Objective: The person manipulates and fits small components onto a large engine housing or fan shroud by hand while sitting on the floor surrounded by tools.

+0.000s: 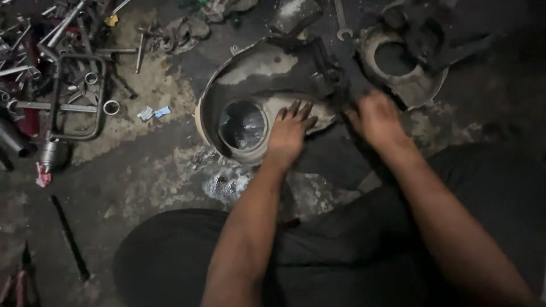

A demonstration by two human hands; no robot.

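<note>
Grip of the left hand (289, 132): fingers spread flat, pressed on the inner face of the large metal casing (259, 85), beside its round opening (243, 125); it pinches nothing. Right hand (375, 116): blurred, resting at the casing's right edge; whether its grip is spread or closed, I cannot tell. Casing lies on the stained floor (153, 170), centre of scene, just beyond the person's knees. 1 second casing (406, 65) lies far right, close beside the first. Far left: a heap of hand tools (54, 62), a loose metal ring (111, 107) and small blue-white wrappers (153, 112). A spanner (341, 20) lies far centre.
</note>
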